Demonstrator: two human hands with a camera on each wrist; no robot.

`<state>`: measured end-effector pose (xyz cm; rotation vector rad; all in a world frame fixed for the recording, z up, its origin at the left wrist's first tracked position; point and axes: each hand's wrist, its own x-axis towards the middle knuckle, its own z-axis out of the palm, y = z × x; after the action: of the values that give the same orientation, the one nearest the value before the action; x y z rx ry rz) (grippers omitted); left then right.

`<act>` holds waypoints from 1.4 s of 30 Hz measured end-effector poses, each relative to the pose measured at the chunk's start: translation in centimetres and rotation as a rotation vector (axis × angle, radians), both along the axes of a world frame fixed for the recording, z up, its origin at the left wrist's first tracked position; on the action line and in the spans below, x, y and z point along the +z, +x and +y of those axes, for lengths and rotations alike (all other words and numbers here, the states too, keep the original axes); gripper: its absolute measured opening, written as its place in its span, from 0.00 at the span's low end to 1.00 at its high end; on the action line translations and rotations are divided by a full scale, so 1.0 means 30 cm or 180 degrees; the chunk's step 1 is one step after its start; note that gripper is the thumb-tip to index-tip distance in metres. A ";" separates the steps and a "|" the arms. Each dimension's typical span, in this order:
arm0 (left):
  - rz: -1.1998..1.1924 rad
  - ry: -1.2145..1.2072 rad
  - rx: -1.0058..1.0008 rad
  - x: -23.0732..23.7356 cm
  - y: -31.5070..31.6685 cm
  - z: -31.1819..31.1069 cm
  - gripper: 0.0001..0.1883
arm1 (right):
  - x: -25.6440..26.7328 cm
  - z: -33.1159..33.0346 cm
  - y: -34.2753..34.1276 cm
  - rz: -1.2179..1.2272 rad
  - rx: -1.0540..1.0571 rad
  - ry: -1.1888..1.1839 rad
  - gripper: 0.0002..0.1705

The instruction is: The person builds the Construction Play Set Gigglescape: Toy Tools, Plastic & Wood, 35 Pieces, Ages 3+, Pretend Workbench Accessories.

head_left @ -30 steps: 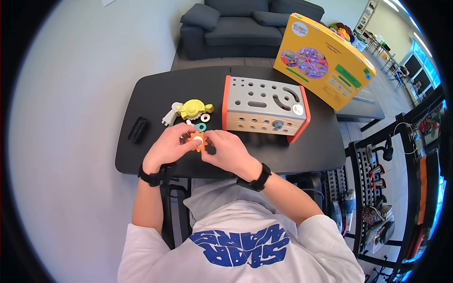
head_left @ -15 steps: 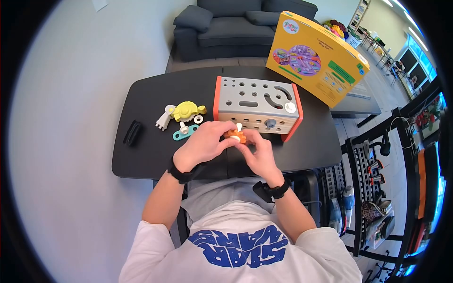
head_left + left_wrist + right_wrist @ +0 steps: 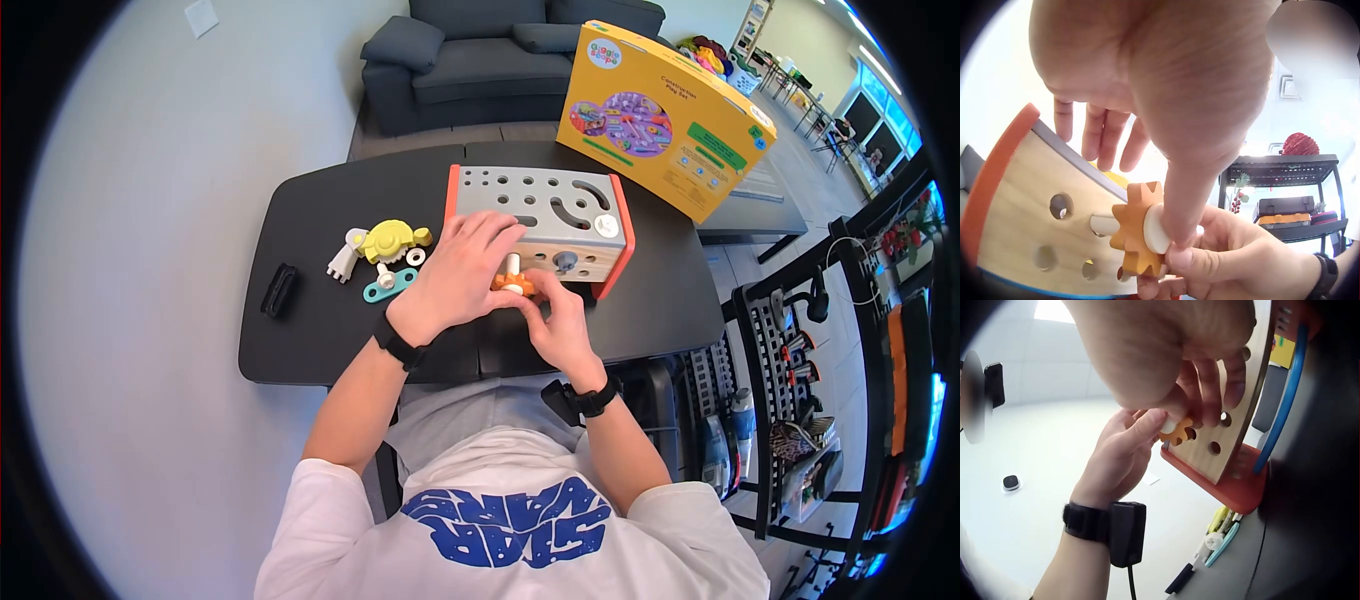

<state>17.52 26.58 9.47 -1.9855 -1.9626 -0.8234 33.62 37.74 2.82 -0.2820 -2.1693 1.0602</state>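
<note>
in front of the toy box [image 3: 543, 222], orange gear [image 3: 1132, 228] sits on a white bolt [image 3: 1102, 225] pointing at the holed face [image 3: 1069, 237], right hand [image 3: 560, 325] pinching the gear, left hand [image 3: 455, 272] fingers straight, thumb on bolt head [image 3: 1155, 229]

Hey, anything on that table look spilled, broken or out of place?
Nothing stands out; I see no spill or damage. The yellow toy piece and turquoise strip lie loose beside the toy workbench, and the right hand holds the orange gear near its wooden side.

"Construction Play Set", box [image 3: 668, 122]; "Star Wars", shirt [image 3: 512, 522]
</note>
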 end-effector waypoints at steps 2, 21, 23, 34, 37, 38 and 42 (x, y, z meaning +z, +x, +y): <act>-0.0021 -0.0056 -0.0102 -0.009 -0.013 0.014 0.42 | 0.000 0.002 0.002 -0.0035 -0.0001 -0.0022 0.18; -0.0162 -0.0581 0.0130 0.017 -0.008 0.064 0.28 | 0.117 0.019 0.009 -0.0447 -0.0360 0.0056 0.26; -0.0289 -0.0217 -0.0012 0.005 -0.033 0.039 0.23 | 0.127 0.024 0.006 -0.0171 -0.0552 0.0629 0.26; -0.0681 -0.0424 0.1619 -0.041 -0.361 -0.201 0.14 | 0.150 0.081 -0.069 -0.0127 -0.0760 0.2041 0.23; -0.0353 -0.0945 0.2206 -0.122 -0.476 -0.274 0.18 | 0.144 0.097 -0.080 -0.0171 -0.0704 0.2021 0.23; -0.0497 -0.1185 0.2318 -0.152 -0.506 -0.291 0.20 | 0.145 0.103 -0.081 -0.0166 -0.0619 0.1940 0.23; -0.0764 -0.1718 0.2279 -0.247 -0.581 -0.325 0.28 | 0.156 0.109 -0.078 -0.0273 -0.0462 0.1810 0.24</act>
<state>0.10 16.82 2.06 -1.2110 -2.9917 -0.3762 31.29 41.00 7.52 -0.2160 -2.3789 0.3283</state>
